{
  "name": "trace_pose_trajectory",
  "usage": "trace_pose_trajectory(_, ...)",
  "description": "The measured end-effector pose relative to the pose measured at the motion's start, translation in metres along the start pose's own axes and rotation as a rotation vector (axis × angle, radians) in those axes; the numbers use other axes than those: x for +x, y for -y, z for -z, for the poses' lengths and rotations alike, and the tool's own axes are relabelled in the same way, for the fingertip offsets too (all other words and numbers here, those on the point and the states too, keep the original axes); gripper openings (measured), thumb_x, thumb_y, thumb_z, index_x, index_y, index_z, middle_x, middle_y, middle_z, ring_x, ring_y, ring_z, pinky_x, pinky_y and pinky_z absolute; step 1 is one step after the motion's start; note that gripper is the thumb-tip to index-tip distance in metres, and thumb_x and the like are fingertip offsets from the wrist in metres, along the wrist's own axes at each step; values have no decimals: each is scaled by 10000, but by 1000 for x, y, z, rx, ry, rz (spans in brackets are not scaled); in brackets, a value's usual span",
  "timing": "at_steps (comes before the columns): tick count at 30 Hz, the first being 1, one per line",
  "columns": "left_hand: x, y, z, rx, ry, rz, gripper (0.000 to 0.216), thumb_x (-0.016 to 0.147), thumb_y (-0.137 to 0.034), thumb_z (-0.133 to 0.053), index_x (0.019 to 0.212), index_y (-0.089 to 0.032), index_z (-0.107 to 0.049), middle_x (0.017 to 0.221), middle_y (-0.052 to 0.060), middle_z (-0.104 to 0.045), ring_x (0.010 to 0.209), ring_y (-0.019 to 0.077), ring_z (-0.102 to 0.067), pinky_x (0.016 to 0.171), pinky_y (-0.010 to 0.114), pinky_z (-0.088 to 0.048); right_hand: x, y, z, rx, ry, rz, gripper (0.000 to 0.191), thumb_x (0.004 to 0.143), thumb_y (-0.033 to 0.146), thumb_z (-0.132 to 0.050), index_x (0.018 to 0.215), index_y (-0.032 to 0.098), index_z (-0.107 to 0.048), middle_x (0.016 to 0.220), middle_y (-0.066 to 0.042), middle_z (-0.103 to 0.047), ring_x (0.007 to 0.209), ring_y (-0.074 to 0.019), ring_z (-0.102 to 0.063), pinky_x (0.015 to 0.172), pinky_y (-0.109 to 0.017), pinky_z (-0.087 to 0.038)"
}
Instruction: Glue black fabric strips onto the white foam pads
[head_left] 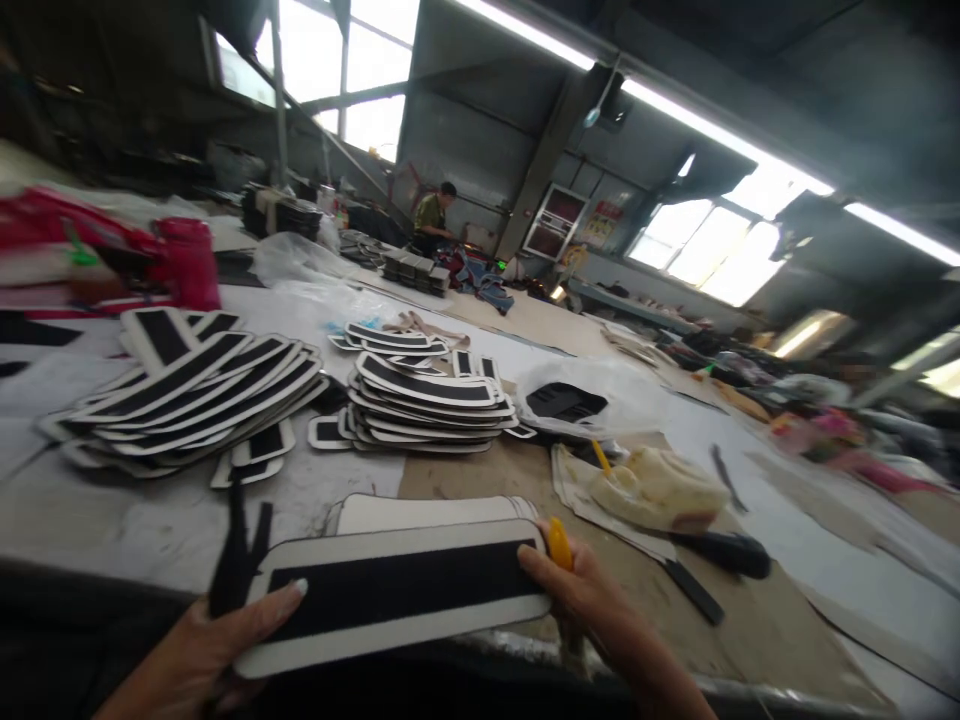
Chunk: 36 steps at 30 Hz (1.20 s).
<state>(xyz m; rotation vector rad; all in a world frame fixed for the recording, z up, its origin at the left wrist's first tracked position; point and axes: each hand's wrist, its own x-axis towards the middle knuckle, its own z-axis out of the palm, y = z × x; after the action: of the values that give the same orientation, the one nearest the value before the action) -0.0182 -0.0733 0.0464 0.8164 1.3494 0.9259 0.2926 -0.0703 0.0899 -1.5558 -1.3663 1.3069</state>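
A long white panel with rounded corners and a black strip down its middle [412, 585] is held tilted over the table's front edge. Its left end is gripped by my left hand [217, 640], thumb on top. My right hand [577, 580] pinches the right end, thumb on the black strip; a yellow tool handle [559, 545] shows beside its fingers, the rest hidden. Black strips [238, 550] stick up by my left hand; whether it holds them I cannot tell. Just behind the panel lie more white pieces [427, 512].
Piles of similar panels stand at left [187, 400] and centre [427, 400]. On the right are a yellowish plastic container [660, 485], a black-handled tool [727, 553] and a plastic bag [630, 390] with black pieces. A person [433, 218] works at the far end.
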Motion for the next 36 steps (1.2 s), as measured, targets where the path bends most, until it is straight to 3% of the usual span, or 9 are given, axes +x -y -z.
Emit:
trace_pose_trajectory(3, -6, -6, 8, -173, 61, 94, 400, 603, -477, -747, 593, -154, -511, 474, -80, -392, 396, 31, -285, 367, 151, -230, 4, -6, -1, -88, -110, -70, 434, 704, 564, -609, 861, 161, -578, 640, 17, -528, 530, -107, -467, 468, -186, -384)
trace_pose_trajectory(8, -11, -13, 13, -284, 113, 83, 350, 614, -394, -760, 565, -146, -518, 495, -71, -385, 424, 34, -279, 374, 140, -223, 8, -7, -7, -89, -186, -67, 440, 651, 594, -621, 793, 184, -548, 685, -13, -578, 590, -150, -534, 526, -219, -432)
trace_pose_trajectory(13, -8, -17, 13, -271, 118, 100, 348, 676, -379, -716, 531, -143, -505, 473, -66, -375, 417, 35, -256, 371, 134, -239, 10, 0, -9, -70, -101, -188, 438, 705, 618, -558, 753, 187, -498, 507, 64, -372, 406, -73, -318, 375, -188, -238)
trace_pose_trajectory(18, 7, -23, 10, -304, 103, 123, 365, 652, -388, -739, 501, -136, -522, 444, -57, -382, 403, 33, -268, 352, 124, -246, 16, 7, -4, -27, -38, -198, 471, 657, 614, -622, 751, 170, -497, 528, 67, -358, 437, -60, -298, 408, -181, -232)
trace_pose_trajectory(24, 50, -35, 14, -332, 140, 258, 415, 583, -425, -783, 484, -138, -501, 422, -67, -355, 372, 25, -252, 327, 137, -236, 33, 20, 7, 141, 95, -141, 481, 681, 623, -619, 709, 175, -446, 509, 75, -322, 416, -41, -229, 379, -169, -167)
trace_pose_trajectory(30, 101, -63, 7, -49, 259, 135, 471, 623, -486, -731, 537, -194, -372, 414, -106, -278, 373, 33, -205, 355, 159, -194, 79, 22, 38, 31, 110, -66, 423, 697, 563, -639, 745, 165, -504, 517, 70, -351, 419, -49, -233, 388, -182, -177)
trace_pose_trajectory(36, 133, -75, -19, 474, 217, -40, 402, 579, -575, -613, 610, -211, -444, 341, -123, -232, 310, 65, -198, 342, 208, -138, 121, 4, 58, -293, 53, 70, 289, 740, 429, -594, 725, 140, -590, 611, 20, -476, 529, -92, -374, 469, -191, -303)
